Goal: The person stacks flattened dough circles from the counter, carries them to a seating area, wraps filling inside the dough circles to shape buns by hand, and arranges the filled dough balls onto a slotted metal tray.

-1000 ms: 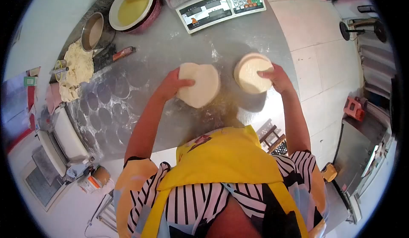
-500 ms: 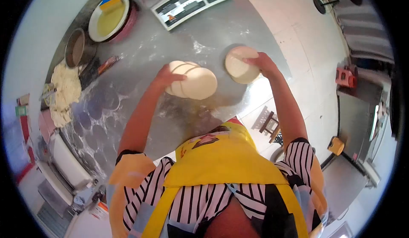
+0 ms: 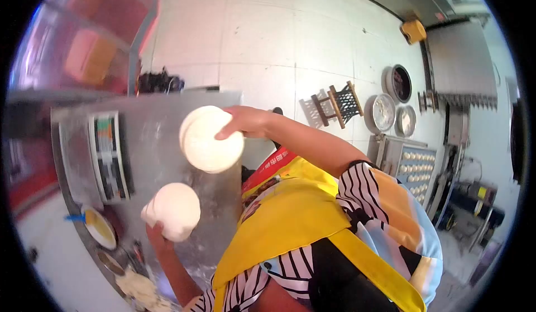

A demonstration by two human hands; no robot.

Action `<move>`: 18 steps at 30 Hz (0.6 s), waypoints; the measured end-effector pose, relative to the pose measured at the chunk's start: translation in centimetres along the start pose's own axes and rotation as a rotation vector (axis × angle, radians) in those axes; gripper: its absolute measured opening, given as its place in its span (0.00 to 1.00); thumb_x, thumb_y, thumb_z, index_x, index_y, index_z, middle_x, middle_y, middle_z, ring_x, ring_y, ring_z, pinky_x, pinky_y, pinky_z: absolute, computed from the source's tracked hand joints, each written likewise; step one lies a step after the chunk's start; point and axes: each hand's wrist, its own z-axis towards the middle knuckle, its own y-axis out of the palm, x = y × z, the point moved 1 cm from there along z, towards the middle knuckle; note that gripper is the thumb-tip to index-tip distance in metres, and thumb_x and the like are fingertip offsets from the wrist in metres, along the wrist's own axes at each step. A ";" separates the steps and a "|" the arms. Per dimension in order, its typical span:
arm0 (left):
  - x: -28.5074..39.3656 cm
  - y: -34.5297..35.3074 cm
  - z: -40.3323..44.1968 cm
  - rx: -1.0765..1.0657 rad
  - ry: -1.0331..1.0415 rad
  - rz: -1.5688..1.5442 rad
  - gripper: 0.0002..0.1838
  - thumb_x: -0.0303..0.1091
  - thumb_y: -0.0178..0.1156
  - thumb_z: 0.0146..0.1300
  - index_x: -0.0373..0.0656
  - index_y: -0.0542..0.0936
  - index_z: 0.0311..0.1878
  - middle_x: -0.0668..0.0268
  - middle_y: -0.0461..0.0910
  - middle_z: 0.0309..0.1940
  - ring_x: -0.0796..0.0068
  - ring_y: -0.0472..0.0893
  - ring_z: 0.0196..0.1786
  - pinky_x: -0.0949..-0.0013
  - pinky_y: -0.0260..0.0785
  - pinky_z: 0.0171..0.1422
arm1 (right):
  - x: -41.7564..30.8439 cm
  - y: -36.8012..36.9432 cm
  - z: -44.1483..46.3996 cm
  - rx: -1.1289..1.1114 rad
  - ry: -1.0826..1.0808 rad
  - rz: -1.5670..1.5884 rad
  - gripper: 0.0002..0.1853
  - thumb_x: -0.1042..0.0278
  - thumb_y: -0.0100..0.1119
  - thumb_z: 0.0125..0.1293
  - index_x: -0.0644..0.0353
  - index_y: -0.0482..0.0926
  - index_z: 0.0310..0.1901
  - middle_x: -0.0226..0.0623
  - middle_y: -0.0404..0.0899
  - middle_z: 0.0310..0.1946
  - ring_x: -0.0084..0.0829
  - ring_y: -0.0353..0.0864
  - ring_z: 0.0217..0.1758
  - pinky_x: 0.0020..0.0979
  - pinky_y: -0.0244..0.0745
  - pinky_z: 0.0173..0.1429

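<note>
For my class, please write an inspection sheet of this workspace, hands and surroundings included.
Surface: grey metal table with whitish marks.
Job's things: left-hand stack of flat, round, pale dough discs, unevenly overlapped; similar right-hand stack. Contact with the table unclear.
Clutter: white-framed rectangular digital scale; white round bowl of yellow liquid; pale, shapeless dough heap.
Hands: bare left hand grips the left-hand stack; bare right hand grips the other.
Cables: nothing seen on the table.
Surroundings: pale tiled floor; brown-framed stool with black woven seat.

We distinguish cream-white, round dough discs (image 3: 211, 151), a grey, flat metal surface (image 3: 157, 144), a bright yellow cloth apron (image 3: 290, 225), and a cloth shirt (image 3: 399, 211) patterned with black stripes on pale pink and orange and light blue patches.
</note>
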 end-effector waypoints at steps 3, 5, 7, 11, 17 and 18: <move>2.4 7.7 3.1 -0.104 0.108 -0.126 0.35 0.40 0.59 0.59 0.37 0.59 0.66 0.51 0.66 0.61 0.53 0.71 0.60 0.49 0.69 0.60 | -1.2 -9.0 -6.3 0.037 -0.017 0.390 0.37 0.77 0.67 0.52 0.72 0.61 0.63 0.50 0.70 0.59 0.42 0.68 0.64 0.40 0.64 0.68; 3.1 14.7 7.3 0.004 0.025 -0.355 0.37 0.43 0.61 0.58 0.39 0.59 0.67 0.51 0.65 0.62 0.52 0.70 0.62 0.48 0.69 0.61 | -1.5 -14.8 -10.8 0.113 -0.078 0.520 0.38 0.76 0.66 0.54 0.70 0.58 0.65 0.49 0.66 0.62 0.43 0.68 0.64 0.41 0.63 0.69; 4.7 24.0 11.4 -0.324 0.011 -0.522 0.35 0.43 0.60 0.60 0.44 0.59 0.68 0.54 0.64 0.65 0.51 0.68 0.63 0.43 0.65 0.64 | -2.5 -20.4 -15.4 0.209 -0.129 0.587 0.37 0.75 0.65 0.56 0.69 0.57 0.65 0.49 0.65 0.63 0.43 0.67 0.65 0.43 0.64 0.68; 6.5 41.4 20.4 -0.660 -0.078 -0.490 0.32 0.42 0.58 0.62 0.43 0.61 0.67 0.54 0.66 0.63 0.53 0.71 0.61 0.46 0.67 0.62 | -2.6 -33.5 -22.0 0.657 -0.306 0.621 0.30 0.75 0.65 0.57 0.67 0.65 0.60 0.47 0.73 0.56 0.43 0.73 0.60 0.44 0.70 0.63; 10.7 67.4 26.6 -0.705 -0.216 -0.273 0.29 0.40 0.56 0.64 0.41 0.62 0.66 0.55 0.67 0.63 0.56 0.68 0.64 0.49 0.63 0.67 | -7.7 -52.8 -32.8 1.266 -0.605 0.809 0.28 0.78 0.68 0.52 0.75 0.69 0.54 0.49 0.77 0.48 0.42 0.79 0.50 0.42 0.78 0.53; 11.4 72.9 26.8 -0.874 -0.231 -0.233 0.30 0.40 0.56 0.64 0.41 0.61 0.67 0.56 0.66 0.64 0.56 0.68 0.65 0.49 0.60 0.69 | -8.8 -55.5 -34.7 1.381 -0.638 0.855 0.28 0.78 0.69 0.51 0.78 0.69 0.53 0.50 0.77 0.47 0.42 0.80 0.49 0.41 0.78 0.52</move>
